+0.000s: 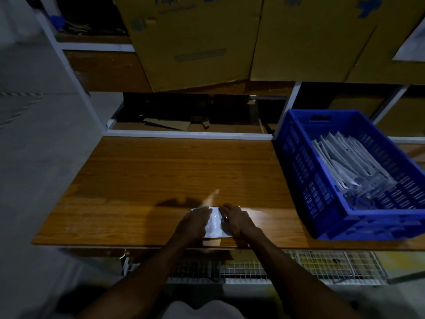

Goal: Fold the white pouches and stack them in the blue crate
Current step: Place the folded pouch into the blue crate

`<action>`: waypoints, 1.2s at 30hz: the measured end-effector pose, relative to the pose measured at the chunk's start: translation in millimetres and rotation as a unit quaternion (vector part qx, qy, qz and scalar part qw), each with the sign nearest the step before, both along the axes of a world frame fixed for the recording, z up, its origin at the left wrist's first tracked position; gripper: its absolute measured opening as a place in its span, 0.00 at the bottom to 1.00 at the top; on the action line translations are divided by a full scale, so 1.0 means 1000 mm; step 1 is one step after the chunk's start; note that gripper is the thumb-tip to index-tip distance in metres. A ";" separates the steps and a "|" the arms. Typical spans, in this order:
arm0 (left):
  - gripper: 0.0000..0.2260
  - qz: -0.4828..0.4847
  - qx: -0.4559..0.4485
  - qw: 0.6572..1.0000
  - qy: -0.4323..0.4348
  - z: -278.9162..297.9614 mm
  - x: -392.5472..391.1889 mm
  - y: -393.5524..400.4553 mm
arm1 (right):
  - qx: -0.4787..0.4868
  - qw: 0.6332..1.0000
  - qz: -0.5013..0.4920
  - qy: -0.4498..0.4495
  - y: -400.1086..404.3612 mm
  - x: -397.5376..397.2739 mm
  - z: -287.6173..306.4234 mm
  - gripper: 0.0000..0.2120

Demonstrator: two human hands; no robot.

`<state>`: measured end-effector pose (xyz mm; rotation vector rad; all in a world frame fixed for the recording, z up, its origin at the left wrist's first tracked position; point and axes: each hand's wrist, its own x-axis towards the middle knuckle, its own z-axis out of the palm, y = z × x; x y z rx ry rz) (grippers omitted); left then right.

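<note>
- A person's left hand [194, 223] and right hand [236, 221] press flat on a white pouch [215, 223] lying on the wooden table [161, 171] near its front edge, at about 6 o'clock in the head view.
- Fingers of both hands lie straight and close together on the pouch, neither pinching nor curling round it; only a strip of it shows between them.
- The pouch's long axis cannot be told with so much covered.
- The blue crate [296, 162] stands at about 3 o'clock from the hands, well apart, and the right hand is the nearer.
- Inside, folded pouches [349, 162] lean in a slanted row.
- The pouch looks thin, glossy and slippery; the crate is rigid slotted plastic; the table shows wood grain.
- Cardboard boxes [195, 42] sit at 12 o'clock.
</note>
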<state>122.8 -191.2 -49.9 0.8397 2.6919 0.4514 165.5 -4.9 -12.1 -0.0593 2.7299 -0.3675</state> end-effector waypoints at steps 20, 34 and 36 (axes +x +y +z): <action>0.12 0.033 0.020 0.977 0.211 0.057 -0.021 0.012 | 0.033 0.976 -0.031 0.212 0.001 -0.014 0.033 0.19; 0.42 0.004 -0.074 0.997 0.034 -0.014 0.013 0.008 | -0.034 0.997 -0.037 0.055 -0.007 0.021 -0.036 0.41; 0.40 0.006 -0.055 0.998 0.035 -0.020 0.015 0.006 | -0.053 0.995 -0.040 0.072 -0.008 0.024 -0.043 0.35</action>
